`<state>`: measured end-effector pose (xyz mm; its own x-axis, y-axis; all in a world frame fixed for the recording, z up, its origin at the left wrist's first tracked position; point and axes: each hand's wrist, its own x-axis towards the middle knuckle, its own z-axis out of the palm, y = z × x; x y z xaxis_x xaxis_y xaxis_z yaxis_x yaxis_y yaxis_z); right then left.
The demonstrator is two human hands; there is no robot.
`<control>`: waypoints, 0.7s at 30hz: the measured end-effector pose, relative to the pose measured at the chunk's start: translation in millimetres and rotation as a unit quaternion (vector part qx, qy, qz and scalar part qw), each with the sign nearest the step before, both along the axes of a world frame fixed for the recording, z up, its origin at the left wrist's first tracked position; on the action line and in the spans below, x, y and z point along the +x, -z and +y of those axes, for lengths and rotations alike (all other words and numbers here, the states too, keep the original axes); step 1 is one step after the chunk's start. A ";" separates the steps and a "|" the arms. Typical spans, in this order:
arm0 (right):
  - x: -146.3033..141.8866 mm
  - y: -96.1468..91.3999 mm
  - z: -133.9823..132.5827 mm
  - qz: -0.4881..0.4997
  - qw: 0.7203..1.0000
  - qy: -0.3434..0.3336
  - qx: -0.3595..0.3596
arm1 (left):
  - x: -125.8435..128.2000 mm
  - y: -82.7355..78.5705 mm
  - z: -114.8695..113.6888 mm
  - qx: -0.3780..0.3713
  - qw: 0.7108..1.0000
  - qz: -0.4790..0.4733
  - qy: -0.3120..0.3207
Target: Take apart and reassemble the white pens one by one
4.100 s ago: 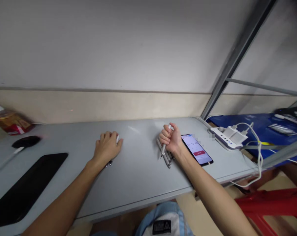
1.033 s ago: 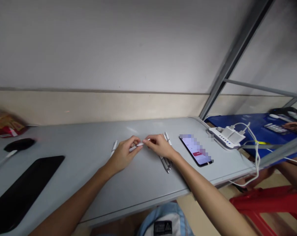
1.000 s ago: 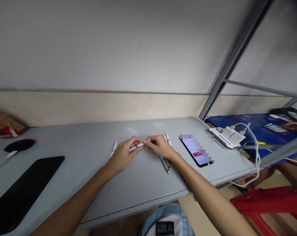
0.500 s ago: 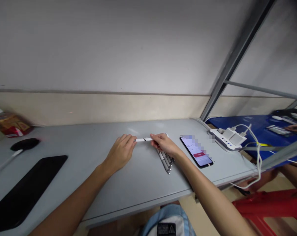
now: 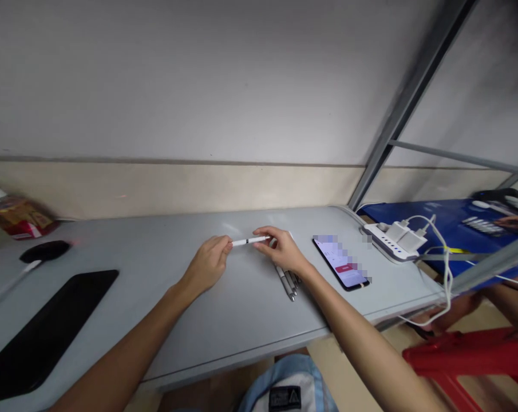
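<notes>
A thin white pen point(image 5: 249, 241) is held level just above the grey table point(image 5: 224, 320), one end in each hand. My left hand point(image 5: 208, 264) pinches its left end with closed fingers. My right hand point(image 5: 282, 252) pinches the right end. Under and just behind my right hand lies a small bunch of grey and white pens point(image 5: 287, 280), tips toward me.
A lit phone point(image 5: 342, 267) lies right of the pens. Further right sit a white power strip point(image 5: 391, 240) with chargers and cables, a blue surface point(image 5: 456, 223) and a red stool point(image 5: 469, 360). A black pad point(image 5: 39, 326), a black mouse-like object point(image 5: 46, 250) and a snack packet point(image 5: 14, 214) sit left.
Four seconds ago the hands were apart, each closed on pens. They came together on one white pen, which has since risen slightly and turned level between them.
</notes>
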<state>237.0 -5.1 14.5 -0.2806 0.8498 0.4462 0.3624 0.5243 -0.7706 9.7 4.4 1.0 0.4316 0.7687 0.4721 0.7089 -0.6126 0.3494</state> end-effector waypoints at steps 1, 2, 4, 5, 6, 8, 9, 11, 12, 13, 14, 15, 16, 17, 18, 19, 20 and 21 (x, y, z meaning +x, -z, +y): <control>0.3 1.3 0.8 -0.013 1.000 0.004 -0.025 | 0.2 0.0 0.0 0.004 1.000 0.004 0.003; 0.6 2.0 1.3 -0.023 0.999 0.005 -0.042 | 0.5 -0.2 -0.2 0.006 1.000 0.009 0.007; 1.2 1.3 0.9 -0.033 0.999 -0.001 -0.034 | 1.1 -0.2 -0.6 0.009 1.000 0.018 0.010; 1.4 0.2 0.1 -0.027 1.000 -0.002 -0.014 | 1.4 0.1 -0.7 0.010 1.000 0.021 0.010; 1.5 -1.1 -0.8 -0.017 1.000 -0.001 0.005 | 1.6 0.5 -0.7 0.010 1.000 0.023 0.008; 1.5 -3.5 -2.6 -0.012 1.000 0.000 0.016 | 1.6 1.3 -0.9 0.010 0.999 0.033 0.006; 1.5 -4.1 -3.2 -0.019 1.000 0.001 0.010 | 1.4 1.5 -1.1 0.010 0.999 0.041 0.005; 1.7 -4.3 -3.1 -0.040 0.999 0.010 0.000 | 1.0 0.9 -2.3 0.008 0.999 0.053 -0.004; 1.9 -3.8 -2.5 -0.053 0.998 0.017 -0.004 | 0.7 0.0 -3.0 0.006 0.998 0.055 -0.010; 2.2 -3.2 -1.5 -0.066 0.998 0.020 -0.009 | 0.3 -1.3 -3.9 0.005 0.998 0.054 -0.016; 2.5 -2.4 -0.4 -0.072 0.997 0.020 -0.015 | 0.0 -2.8 -4.6 0.004 0.998 0.053 -0.019; 2.8 -1.5 0.7 -0.072 0.997 0.017 -0.017 | -0.3 -4.3 -5.2 0.004 0.998 0.051 -0.021; 3.1 -0.7 1.8 -0.065 0.998 0.014 -0.013 | -0.6 -5.8 -5.6 0.006 0.998 0.051 -0.022; 3.3 0.1 2.7 -0.054 0.998 0.015 -0.002 | -0.9 -7.0 -5.8 0.008 0.998 0.051 -0.022; 3.5 1.0 3.4 -0.039 0.999 0.019 0.013 | -1.0 -7.8 -5.8 0.009 0.998 0.050 -0.022; 3.6 1.8 4.0 -0.027 0.999 0.026 0.028 | -1.2 -8.2 -5.6 0.009 0.998 0.049 -0.024; 3.5 2.6 4.3 -0.020 0.999 0.032 0.036 | -1.2 -8.3 -5.5 0.009 0.998 0.047 -0.026; 3.4 3.3 4.5 -0.020 0.999 0.032 0.032 | -1.2 -8.1 -5.4 0.008 0.998 0.047 -0.028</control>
<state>240.4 -0.6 11.1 -0.2461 0.8365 0.4896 0.4267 0.5471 -0.7201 8.5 -1.0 9.1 0.4317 0.7851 0.4441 0.7709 -0.5768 0.2703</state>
